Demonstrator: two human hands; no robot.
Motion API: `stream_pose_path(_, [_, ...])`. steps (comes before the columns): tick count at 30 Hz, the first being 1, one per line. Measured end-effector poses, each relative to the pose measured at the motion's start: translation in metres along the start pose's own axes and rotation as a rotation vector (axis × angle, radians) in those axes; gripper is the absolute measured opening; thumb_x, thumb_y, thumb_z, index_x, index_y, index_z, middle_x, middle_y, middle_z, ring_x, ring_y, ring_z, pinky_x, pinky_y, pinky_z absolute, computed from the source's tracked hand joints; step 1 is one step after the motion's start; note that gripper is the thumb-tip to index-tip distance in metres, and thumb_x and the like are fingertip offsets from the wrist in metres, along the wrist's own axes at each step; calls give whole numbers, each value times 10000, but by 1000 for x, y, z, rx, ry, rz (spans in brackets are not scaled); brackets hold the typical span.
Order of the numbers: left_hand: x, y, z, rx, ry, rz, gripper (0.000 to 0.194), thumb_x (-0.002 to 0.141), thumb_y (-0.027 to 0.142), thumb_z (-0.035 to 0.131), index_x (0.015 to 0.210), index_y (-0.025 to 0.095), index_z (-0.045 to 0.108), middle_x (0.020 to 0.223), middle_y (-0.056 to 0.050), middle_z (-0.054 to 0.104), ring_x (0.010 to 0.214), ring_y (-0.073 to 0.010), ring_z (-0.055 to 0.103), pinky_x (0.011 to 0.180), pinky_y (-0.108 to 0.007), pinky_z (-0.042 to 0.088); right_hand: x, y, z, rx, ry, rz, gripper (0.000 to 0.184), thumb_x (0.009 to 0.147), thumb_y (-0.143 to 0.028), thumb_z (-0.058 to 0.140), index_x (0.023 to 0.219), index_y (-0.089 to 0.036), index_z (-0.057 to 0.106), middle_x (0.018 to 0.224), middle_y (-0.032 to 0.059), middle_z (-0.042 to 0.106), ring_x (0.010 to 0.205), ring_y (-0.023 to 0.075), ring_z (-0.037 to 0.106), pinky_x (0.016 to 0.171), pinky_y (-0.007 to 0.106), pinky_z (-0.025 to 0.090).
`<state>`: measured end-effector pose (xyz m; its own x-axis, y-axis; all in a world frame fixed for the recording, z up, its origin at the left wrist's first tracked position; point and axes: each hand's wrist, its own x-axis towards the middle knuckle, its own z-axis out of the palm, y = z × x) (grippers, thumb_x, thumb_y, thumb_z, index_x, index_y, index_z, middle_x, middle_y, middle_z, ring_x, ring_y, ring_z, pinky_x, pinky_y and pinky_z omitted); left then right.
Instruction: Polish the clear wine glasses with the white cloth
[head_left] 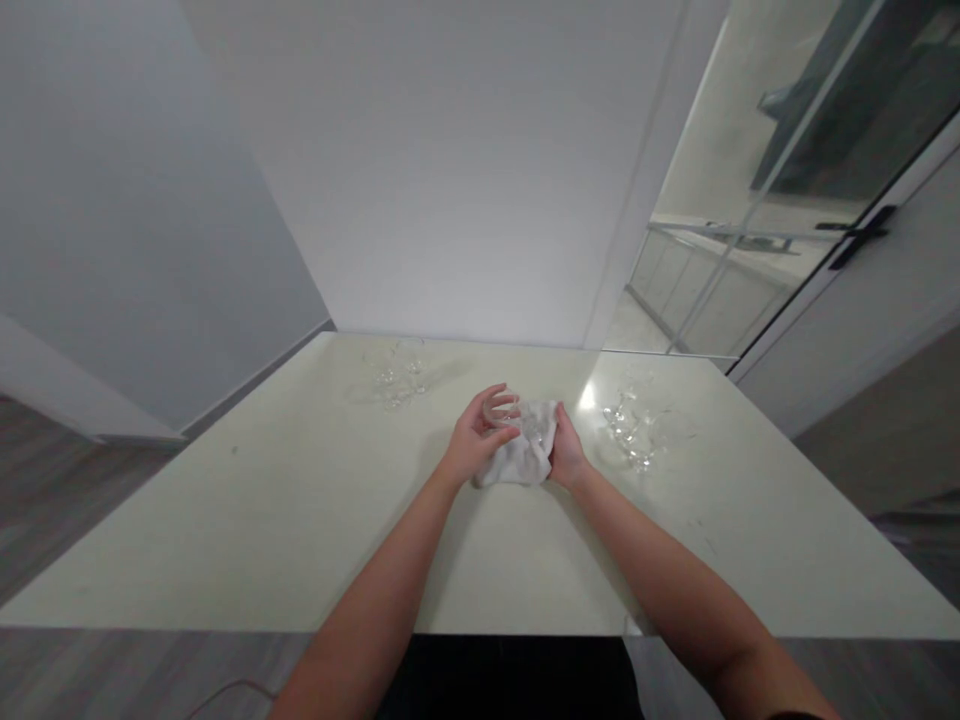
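Observation:
A clear drinking glass lies sideways between my hands, above the middle of the table. My left hand is closed around its left end, thumb below and fingers above. A white cloth covers part of the glass and hangs below it. My right hand grips the cloth at the right, its fingers mostly hidden behind the fabric. Whether the right fingers also press the glass through the cloth cannot be made out.
Several clear glasses stand on the white table at the back left, and several more glasses are grouped at the right. A white wall borders the far edge. At the right is a glass-paned door with a black handle.

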<state>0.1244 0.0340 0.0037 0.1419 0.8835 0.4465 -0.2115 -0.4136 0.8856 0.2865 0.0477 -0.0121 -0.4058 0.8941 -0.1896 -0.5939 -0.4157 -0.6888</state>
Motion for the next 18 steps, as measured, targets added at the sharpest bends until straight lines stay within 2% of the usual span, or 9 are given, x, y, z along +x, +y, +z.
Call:
stream_pose_path(3, [-1,1,1,147,21,72,713,744,331,817,1363,256,471,1285,-135,613,1046,-219,676,853,-345,556,2,1,-1,-10,83,-10,504,978,-499,331,1102,-158,680,986,102,775,1066,257,706,992,438,522])
stream_pose_path(6, [0,1,-1,257,80,150,706,760,342,801,1374,276,459,1300,-126,597,1049,-211,662,831,-336,560,5,7,-3,-50,205,-33,334,945,-368,458,1050,-146,685,913,91,781,1003,246,728,972,400,538])
stream_pose_path(10, [2,5,-9,334,170,224,726,774,360,785,1403,291,430,1298,-118,588,1038,-203,654,817,-331,557,8,7,-7,-46,226,-102,271,911,-369,529,1047,-184,674,889,68,780,964,238,736,930,379,558])
stream_pose_path(12, [3,6,-13,407,227,257,728,781,376,777,1414,286,429,1295,-117,582,1045,-210,644,835,-341,546,7,1,-7,-41,212,-127,298,911,-408,521,1058,-196,669,923,69,779,987,241,729,930,388,558])
stream_pose_path(15, [4,5,-18,630,279,302,682,792,396,758,1403,271,482,1267,-112,572,1124,-242,588,957,-396,492,-1,-10,-3,-51,187,-203,430,926,-532,441,1103,-211,665,1013,76,769,1041,251,708,938,408,552])
stream_pose_path(17, [3,4,-19,784,252,309,651,816,397,728,1411,265,499,1253,-111,549,1180,-256,540,1034,-420,433,-9,-17,1,-100,130,-247,593,920,-662,316,1164,-239,653,1065,71,757,1080,253,692,938,418,548])
stream_pose_path(18, [3,3,-19,847,211,304,640,832,388,707,1423,266,494,1253,-111,536,1195,-259,526,1047,-422,416,-14,-20,3,-155,68,-220,684,904,-721,247,1198,-249,645,1092,70,749,1110,253,678,948,421,540])
